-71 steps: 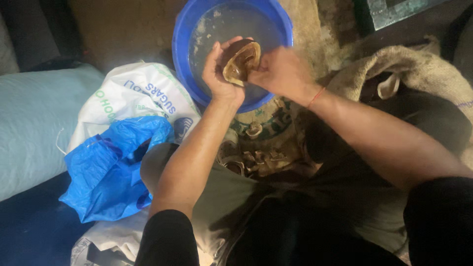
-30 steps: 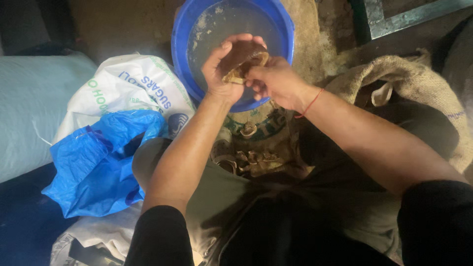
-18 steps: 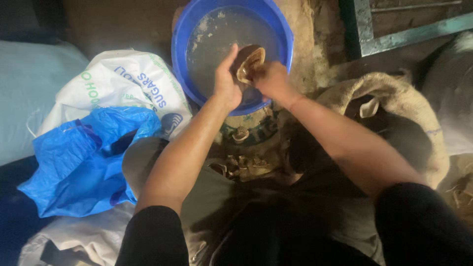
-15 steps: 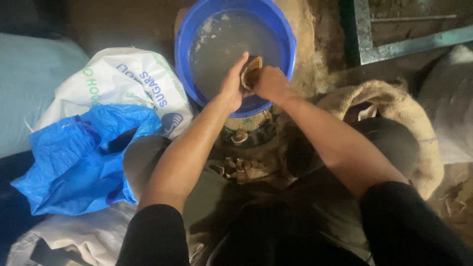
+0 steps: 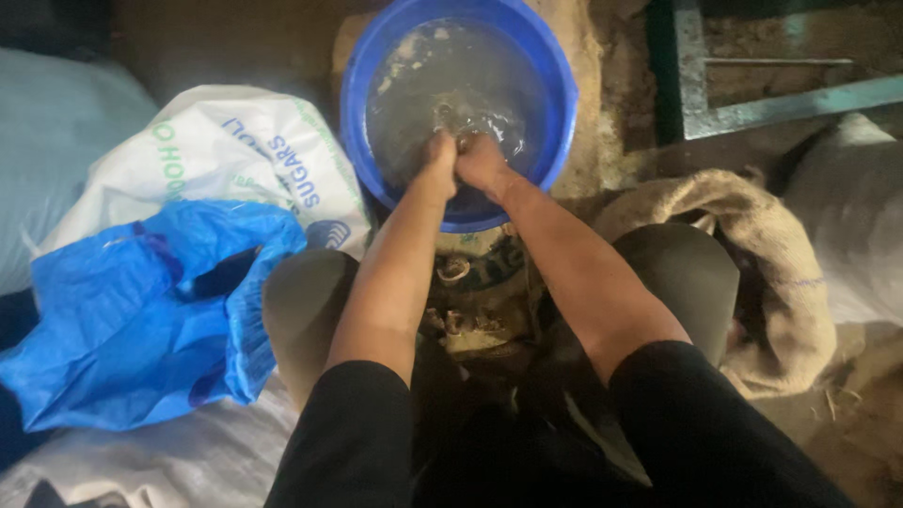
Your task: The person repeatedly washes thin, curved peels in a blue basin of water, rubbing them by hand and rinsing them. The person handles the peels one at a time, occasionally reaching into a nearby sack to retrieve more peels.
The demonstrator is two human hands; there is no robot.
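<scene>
Basin (image 5: 555,85), blue, holding murky water: left hand (image 5: 438,158) and right hand (image 5: 480,160) are plunged in at its near side, pressed together, perhaps closed on something submerged; grip indiscernible. Blue bag (image 5: 132,310) lies left.

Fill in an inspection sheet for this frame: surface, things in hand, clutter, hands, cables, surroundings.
Surface: bare earthen floor; the person sits low with knees apart.
Things in hand: blue basin of murky water with ripples and floating specks; whatever the hands grip under water is hidden.
Clutter: white printed sack left of the basin, crumpled blue plastic bag below it, burlap sack at right, brown scraps between the knees.
Hands: left hand and right hand pressed together, dipped in the water at the basin's near side; fingers submerged.
Cables: nothing seen.
Surroundings: green metal frame at upper right; dim light.
</scene>
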